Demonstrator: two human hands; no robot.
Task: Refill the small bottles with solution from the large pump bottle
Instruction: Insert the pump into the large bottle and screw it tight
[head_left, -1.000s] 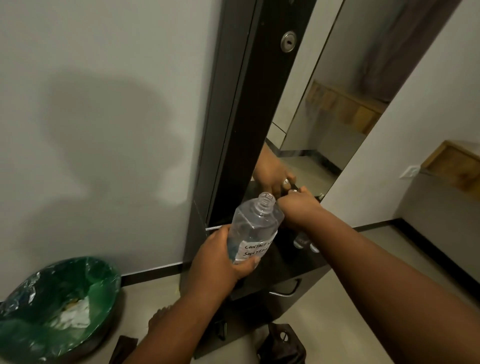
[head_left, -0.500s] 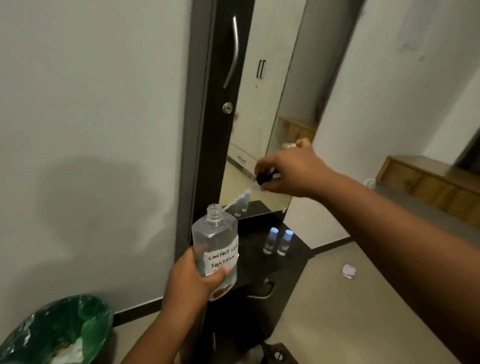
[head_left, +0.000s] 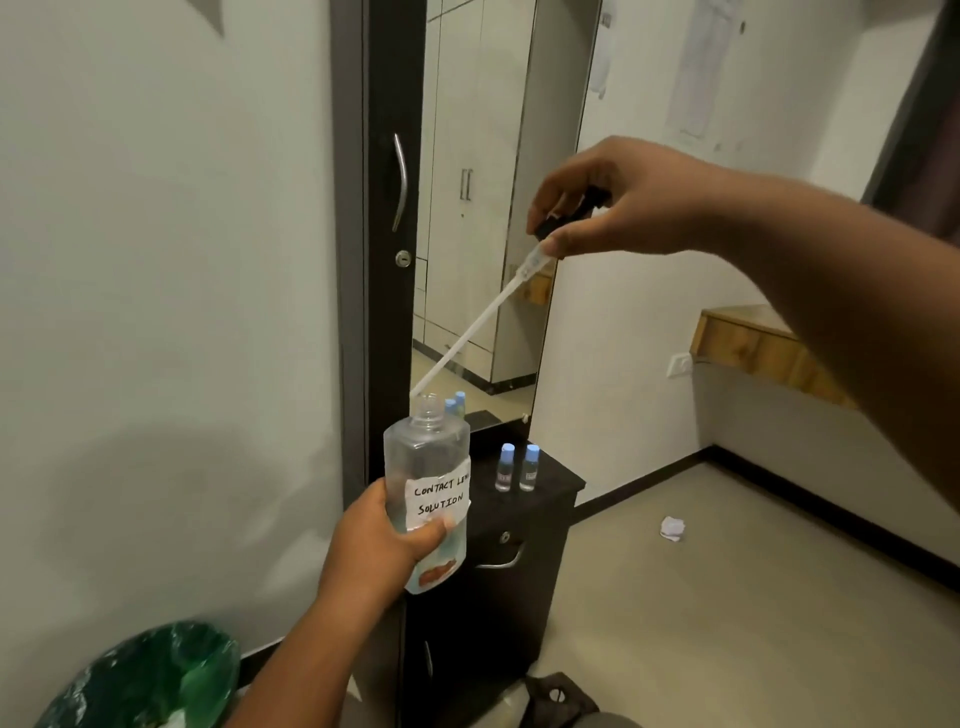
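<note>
— Against the pale wall (head_left: 156, 260): tall mirror (head_left: 478, 208) in a dark frame, low black cabinet (head_left: 519, 561) below serving as the bench. Green-lined bin (head_left: 150, 680) at bottom left, crumpled scrap (head_left: 671, 528) on the floor to the right.

— And the task's things?

— Large bottle (head_left: 426, 467) up in the air, upright, neck open, label reading "CONTACT LENS SOLUTION" or near it. Gripped low around the body by the left hand (head_left: 384, 540), fingers curled round the front. Part full, judging by the tint near the base.

— Pump?

— Out of the bottle. Black pump head (head_left: 566, 213) pinched in the right hand (head_left: 613, 202), held high and to the right. Dip tube (head_left: 467, 332) slanting down and left from it, long axis diagonal, lower tip just above and left of the open neck; touching the rim or not, cannot tell.

— Small bottles?

— Two small bottles (head_left: 517, 467) with blue caps on, standing side by side on the bench top, below and right of the large bottle, well under the right hand. Nearer the left hand. Probably uncapping to come, so neither filled yet.
</note>
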